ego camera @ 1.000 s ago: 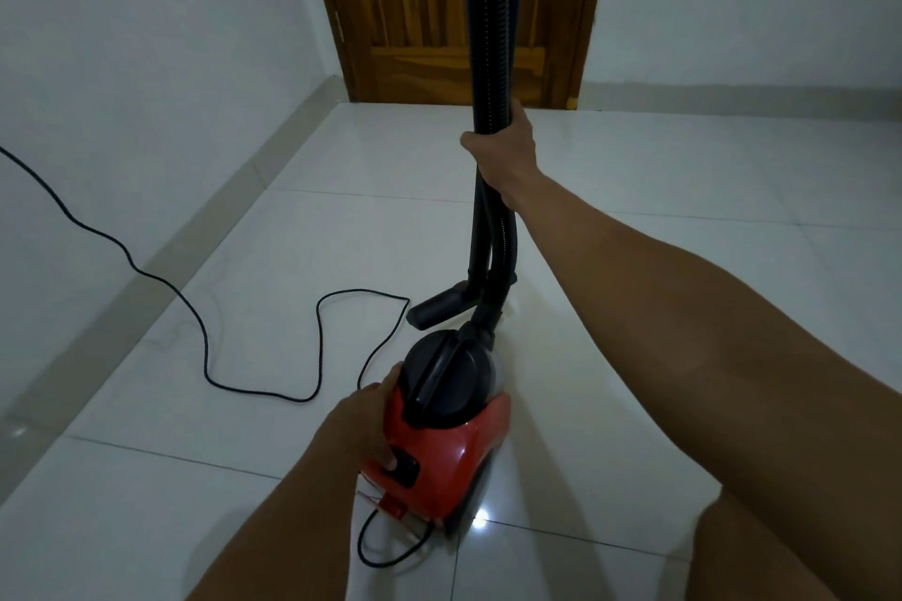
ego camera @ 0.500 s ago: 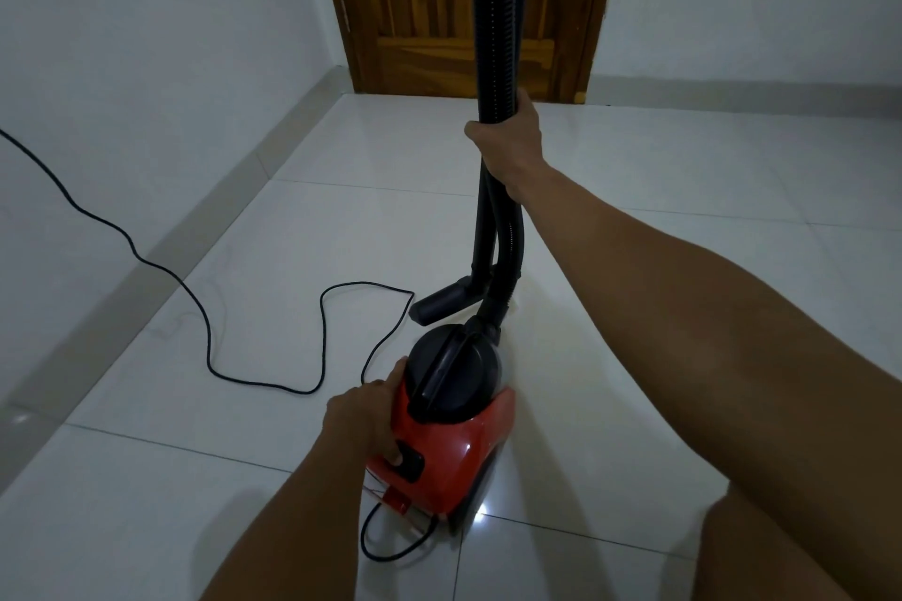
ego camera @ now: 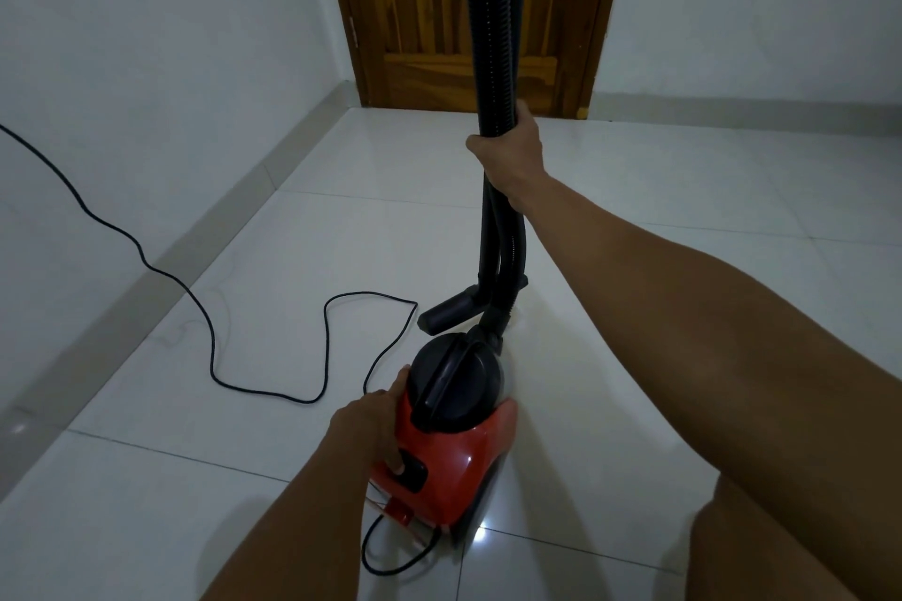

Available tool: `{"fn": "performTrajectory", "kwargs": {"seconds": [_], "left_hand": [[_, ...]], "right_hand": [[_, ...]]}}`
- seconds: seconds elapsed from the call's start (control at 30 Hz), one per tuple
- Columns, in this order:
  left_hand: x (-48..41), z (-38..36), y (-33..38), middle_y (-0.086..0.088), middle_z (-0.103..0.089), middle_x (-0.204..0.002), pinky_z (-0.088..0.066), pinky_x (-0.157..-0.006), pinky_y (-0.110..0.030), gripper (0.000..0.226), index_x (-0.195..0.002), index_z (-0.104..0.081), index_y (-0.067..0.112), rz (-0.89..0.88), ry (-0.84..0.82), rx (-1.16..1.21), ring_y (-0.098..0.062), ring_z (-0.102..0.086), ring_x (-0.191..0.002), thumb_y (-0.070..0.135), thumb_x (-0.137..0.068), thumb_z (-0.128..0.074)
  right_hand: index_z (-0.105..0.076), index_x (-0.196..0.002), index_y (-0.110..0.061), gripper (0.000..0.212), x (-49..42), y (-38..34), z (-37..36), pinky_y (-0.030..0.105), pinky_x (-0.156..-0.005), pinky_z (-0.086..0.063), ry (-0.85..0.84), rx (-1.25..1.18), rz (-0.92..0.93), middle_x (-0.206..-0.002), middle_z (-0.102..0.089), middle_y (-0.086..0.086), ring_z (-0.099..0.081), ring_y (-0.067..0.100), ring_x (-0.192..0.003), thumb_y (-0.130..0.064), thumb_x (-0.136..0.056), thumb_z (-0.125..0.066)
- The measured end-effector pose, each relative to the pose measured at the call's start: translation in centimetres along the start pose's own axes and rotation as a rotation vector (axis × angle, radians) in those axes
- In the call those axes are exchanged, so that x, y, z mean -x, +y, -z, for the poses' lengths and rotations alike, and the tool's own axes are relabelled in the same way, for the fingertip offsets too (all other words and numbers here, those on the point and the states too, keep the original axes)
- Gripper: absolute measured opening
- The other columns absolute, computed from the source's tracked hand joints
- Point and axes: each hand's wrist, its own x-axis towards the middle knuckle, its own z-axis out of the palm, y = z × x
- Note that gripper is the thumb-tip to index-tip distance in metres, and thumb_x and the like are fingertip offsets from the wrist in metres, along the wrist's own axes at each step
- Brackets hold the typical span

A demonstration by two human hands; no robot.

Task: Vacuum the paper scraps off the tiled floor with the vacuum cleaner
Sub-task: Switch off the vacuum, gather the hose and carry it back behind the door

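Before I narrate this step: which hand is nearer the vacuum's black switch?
Left. The left hand rests on the red body, a finger on the black switch. The right hand grips the hose well above.

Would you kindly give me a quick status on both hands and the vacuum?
Right hand gripping hose and tube. Left hand on red vacuum body, thumb at black switch. No paper scraps in view. Power cord loops across floor, left of vacuum.
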Motion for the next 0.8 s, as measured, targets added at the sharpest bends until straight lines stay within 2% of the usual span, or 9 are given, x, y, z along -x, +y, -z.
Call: {"fn": "performTrajectory", "kwargs": {"seconds": [0.1, 0.2, 0.27, 0.37, 0.47, 0.5, 0.57, 0.7, 0.8], "left_hand": [[-0.9, 0.6, -0.3, 0.0, -0.052, -0.136, -0.054, -0.095, -0.047, 0.156, -0.151, 0.012, 0.048, -0.03, -0.066, 0.142, -0.028, -0.056, -0.122, 0.043, -0.038, -0.095], [-1.2, 2.2, 0.4, 0.01, -0.056, -0.131, -0.053, -0.096, -0.042, 0.128, -0.136, -0.028, 0.053, -0.082, -0.117, 0.313, -0.019, -0.057, -0.119, 0.067, -0.026, -0.094], [-0.4, 4.6, 2.1, 0.008, -0.058, -0.12, -0.049, -0.092, -0.03, 0.096, -0.122, -0.049, 0.036, -0.067, -0.059, 0.436, -0.014, -0.057, -0.11, 0.07, -0.042, -0.089], [0.4, 7.8, 4.9, 0.0, -0.064, -0.104, -0.054, -0.083, -0.031, 0.073, -0.099, -0.064, 0.016, -0.058, 0.154, 0.44, -0.014, -0.062, -0.094, 0.072, -0.055, -0.08], [0.3, 7.9, 6.6, 0.0, -0.07, -0.089, -0.054, -0.077, -0.03, 0.052, -0.109, -0.067, 0.016, -0.08, 0.044, 0.426, -0.014, -0.065, -0.082, 0.056, -0.077, -0.074], [0.1, 7.3, 7.0, -0.003, -0.071, -0.086, -0.056, -0.078, -0.033, 0.048, -0.117, -0.063, 0.017, -0.079, -0.031, 0.517, -0.017, -0.067, -0.08, 0.048, -0.082, -0.073], [0.1, 6.2, 7.4, -0.007, -0.067, -0.075, -0.056, -0.067, -0.035, 0.035, -0.119, -0.058, 0.013, -0.082, -0.086, 0.745, -0.019, -0.064, -0.065, 0.034, -0.092, -0.066], [-0.7, 5.3, 7.7, -0.006, -0.059, -0.072, -0.05, -0.053, -0.03, 0.019, -0.1, -0.057, 0.017, -0.092, 0.055, 0.757, -0.017, -0.053, -0.052, 0.036, -0.099, -0.056], [-1.4, 6.6, 7.9, -0.002, -0.059, -0.069, -0.048, -0.051, -0.029, 0.013, -0.104, -0.056, 0.024, -0.12, 0.117, 0.718, -0.017, -0.053, -0.047, 0.036, -0.098, -0.053]], "right_hand": [[-0.051, -0.133, -0.012, 0.057, 0.2, -0.2, 0.2, 0.017, -0.06, -0.045, 0.0, -0.003, 0.0, -0.101, -0.057, -0.001, -0.054, 0.005, -0.08, -0.007, -0.081, -0.073], [-0.051, -0.134, -0.012, 0.058, 0.2, -0.2, 0.3, 0.018, -0.061, -0.045, 0.01, 0.003, -0.002, -0.104, -0.057, -0.001, -0.055, 0.009, -0.084, -0.007, -0.081, -0.073], [-0.05, -0.136, -0.013, 0.06, 0.3, -0.2, 0.4, 0.017, -0.061, -0.045, 0.014, 0.001, -0.005, -0.107, -0.058, 0.0, -0.056, 0.011, -0.087, -0.007, -0.081, -0.073], [-0.048, -0.136, -0.013, 0.061, 0.5, -0.2, 0.6, 0.016, -0.061, -0.045, 0.015, 0.01, -0.007, -0.107, -0.057, -0.001, -0.056, 0.008, -0.086, -0.008, -0.081, -0.074], [-0.049, -0.132, -0.014, 0.057, 0.9, -0.2, 0.7, 0.015, -0.061, -0.045, 0.018, 0.024, 0.006, -0.102, -0.056, -0.002, -0.054, 0.005, -0.079, -0.008, -0.081, -0.074], [-0.05, -0.129, -0.013, 0.055, 1.1, -0.1, 0.8, 0.016, -0.061, -0.046, 0.021, 0.031, 0.014, -0.099, -0.056, -0.003, -0.054, 0.005, -0.079, -0.008, -0.08, -0.073], [-0.051, -0.125, -0.013, 0.052, 1.3, 0.1, 0.9, 0.019, -0.062, -0.048, 0.025, 0.049, 0.034, -0.095, -0.056, -0.004, -0.055, 0.007, -0.078, -0.009, -0.079, -0.074], [-0.051, -0.124, -0.013, 0.052, 1.4, 0.6, 1.0, 0.022, -0.064, -0.049, 0.033, 0.076, 0.053, -0.095, -0.055, -0.004, -0.056, 0.012, -0.082, -0.01, -0.078, -0.074], [-0.051, -0.123, -0.013, 0.05, 1.0, 0.5, 0.5, 0.019, -0.061, -0.047, 0.045, 0.068, 0.048, -0.091, -0.054, -0.007, -0.054, 0.008, -0.078, -0.009, -0.078, -0.073]]}}
